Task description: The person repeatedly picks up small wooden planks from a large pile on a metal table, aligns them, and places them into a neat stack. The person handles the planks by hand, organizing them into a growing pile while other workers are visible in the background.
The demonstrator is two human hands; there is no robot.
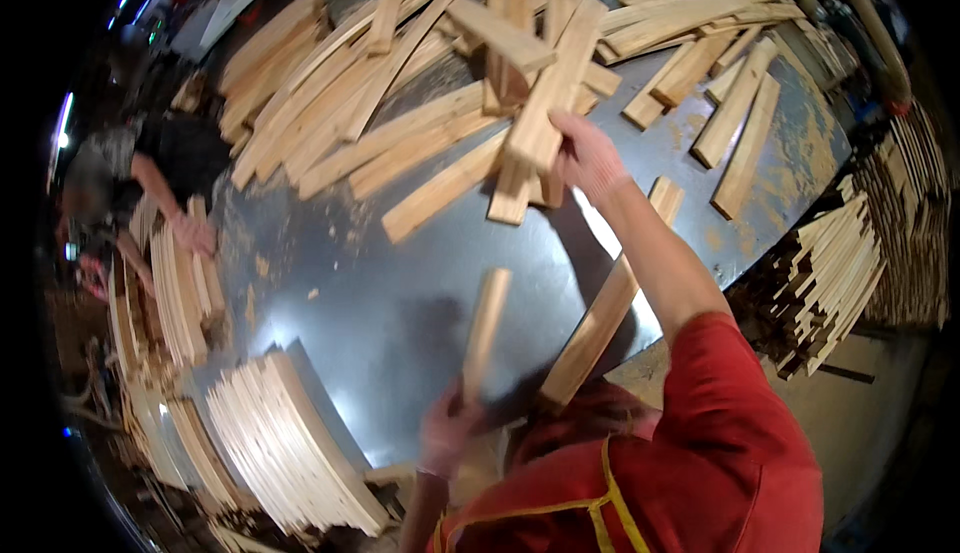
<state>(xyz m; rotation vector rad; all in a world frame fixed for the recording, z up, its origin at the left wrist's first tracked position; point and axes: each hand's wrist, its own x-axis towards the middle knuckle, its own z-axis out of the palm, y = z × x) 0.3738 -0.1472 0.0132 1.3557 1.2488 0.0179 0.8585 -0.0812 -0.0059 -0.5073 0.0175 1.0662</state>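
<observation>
- The left hand (452,428), at the near edge, grasps the lower end of a narrow wooden strip (487,328), which points away from the body over the metal-topped desk (400,283).
- Right of that strip, a single plank (595,333) lies slantwise, its near end close to the person's body.
- At the near left, pale boards (285,438) are stacked in a neat row.
- Further out, the right hand (592,158) is closed around the near end of a broad board (560,93), above other pieces.
- Beyond and around it, loose planks (435,193) lie crisscrossed.
- At the left, a co-worker's hand (195,233) is by more stacked boards (175,293).
</observation>
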